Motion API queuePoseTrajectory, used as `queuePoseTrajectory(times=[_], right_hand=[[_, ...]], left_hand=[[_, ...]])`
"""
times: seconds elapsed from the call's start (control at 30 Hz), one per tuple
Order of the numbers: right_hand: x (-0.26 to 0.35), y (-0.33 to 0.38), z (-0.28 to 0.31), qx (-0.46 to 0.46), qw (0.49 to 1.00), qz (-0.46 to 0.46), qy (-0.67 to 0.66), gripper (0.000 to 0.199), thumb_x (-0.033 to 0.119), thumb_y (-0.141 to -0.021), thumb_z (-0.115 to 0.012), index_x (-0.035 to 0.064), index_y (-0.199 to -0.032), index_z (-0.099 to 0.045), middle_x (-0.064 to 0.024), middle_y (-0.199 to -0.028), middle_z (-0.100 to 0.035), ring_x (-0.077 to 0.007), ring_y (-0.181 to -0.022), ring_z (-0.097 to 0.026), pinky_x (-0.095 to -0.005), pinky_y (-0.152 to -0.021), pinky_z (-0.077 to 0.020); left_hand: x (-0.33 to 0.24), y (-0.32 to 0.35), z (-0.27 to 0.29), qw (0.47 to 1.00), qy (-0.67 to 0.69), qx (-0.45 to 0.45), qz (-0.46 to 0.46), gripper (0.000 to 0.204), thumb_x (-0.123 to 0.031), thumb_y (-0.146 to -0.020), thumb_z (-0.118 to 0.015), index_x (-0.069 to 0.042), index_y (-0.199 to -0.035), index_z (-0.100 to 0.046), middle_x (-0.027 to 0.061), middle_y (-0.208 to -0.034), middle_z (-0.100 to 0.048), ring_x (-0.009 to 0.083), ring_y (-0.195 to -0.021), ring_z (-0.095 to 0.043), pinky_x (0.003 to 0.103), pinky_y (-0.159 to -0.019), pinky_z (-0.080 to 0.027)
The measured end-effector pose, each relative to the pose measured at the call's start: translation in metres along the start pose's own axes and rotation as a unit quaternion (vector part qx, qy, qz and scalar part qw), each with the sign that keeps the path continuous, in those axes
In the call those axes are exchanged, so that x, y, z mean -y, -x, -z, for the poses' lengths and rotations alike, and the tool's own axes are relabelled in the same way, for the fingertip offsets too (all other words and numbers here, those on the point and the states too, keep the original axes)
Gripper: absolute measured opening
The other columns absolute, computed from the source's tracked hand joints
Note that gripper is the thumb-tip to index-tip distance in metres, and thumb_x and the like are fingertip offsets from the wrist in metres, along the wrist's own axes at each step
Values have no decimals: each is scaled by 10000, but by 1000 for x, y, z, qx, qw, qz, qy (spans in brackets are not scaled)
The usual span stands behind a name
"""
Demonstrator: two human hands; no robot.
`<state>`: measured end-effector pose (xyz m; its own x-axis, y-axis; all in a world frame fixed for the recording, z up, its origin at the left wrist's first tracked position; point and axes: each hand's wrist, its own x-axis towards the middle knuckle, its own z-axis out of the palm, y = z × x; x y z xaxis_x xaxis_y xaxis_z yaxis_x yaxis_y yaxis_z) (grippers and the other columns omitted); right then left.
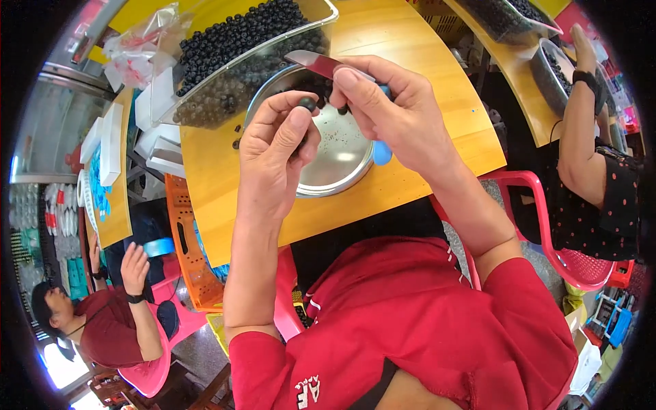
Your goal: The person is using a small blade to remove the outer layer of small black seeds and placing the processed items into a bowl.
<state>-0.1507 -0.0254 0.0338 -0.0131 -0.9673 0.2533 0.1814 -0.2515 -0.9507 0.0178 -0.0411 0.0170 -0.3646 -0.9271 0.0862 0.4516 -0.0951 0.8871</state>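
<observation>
Pinched in your left hand (pixel 273 147): one dark berry (pixel 307 104), over the steel bowl (pixel 328 179) | right hand (pixel 389 109) clamps the knife (pixel 316 63) | cut away from your thumb, blade low, shallow.

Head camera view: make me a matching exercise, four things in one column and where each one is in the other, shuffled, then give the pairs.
Things:
1. small dark berry
2. knife
3. metal bowl
4. clear tray of berries

Places:
A. on the wooden table, below the hands
B. right hand
C. left hand's fingertips
D. behind the bowl

Pairs: 1-C, 2-B, 3-A, 4-D
</observation>
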Motion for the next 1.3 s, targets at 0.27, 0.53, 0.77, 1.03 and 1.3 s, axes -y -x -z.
queuePoseTrajectory(times=[0.27, 0.53, 0.77, 1.03, 1.3], right_hand=[[-5, 9, -8, 58, 998, 14, 34, 300, 180, -976, -522, 33, -1227, -596, 11, -734, -561, -5, -535, -391, -165, -452, -307], [0, 8, -8, 70, 997, 2, 23, 298, 188, -975, -526, 29, -1215, -605, 19, -714, -562, -9, -546, -401, -170, -459, -321], [-1, 5, -7, 80, 997, -7, 19, 273, 180, -977, -526, 13, -1173, -616, 16, -694, -579, -11, -541, -422, -170, -452, -321], [0, 4, -2, 81, 995, -46, -41, 269, 187, -980, -520, 10, -1157, -620, 13, -697, -588, -9, -510, -409, -167, -435, -303], [5, -2, 29, 2, 998, -35, -56, 259, 181, -970, -540, -1, -1133, -625, -9, -737, -594, -6, -478, -381, -174, -413, -266]], left_hand=[[10, 2, -7, 994, 107, -29, -16, 196, -161, -948, -572, -53, -1110, -553, 31, -899, -630, 74, -631, -478, 191, -529, -338], [22, 2, -5, 986, 161, -10, -46, 242, -154, -942, -575, -55, -1159, -535, 29, -915, -612, 75, -713, -530, 182, -513, -371], [20, 6, -7, 986, 156, -19, -62, 217, -151, -940, -577, -52, -1133, -556, 28, -936, -612, 103, -835, -590, 177, -574, -413], [10, -2, -9, 977, 212, 15, -15, 225, -241, -965, -528, -42, -1062, -572, 62, -933, -592, 109, -710, -507, 210, -557, -394], [-9, -30, 16, 989, 79, -39, 116, 159, -179, -932, -552, -26, -952, -593, 53, -781, -569, 95, -522, -442, 193, -407, -265]])
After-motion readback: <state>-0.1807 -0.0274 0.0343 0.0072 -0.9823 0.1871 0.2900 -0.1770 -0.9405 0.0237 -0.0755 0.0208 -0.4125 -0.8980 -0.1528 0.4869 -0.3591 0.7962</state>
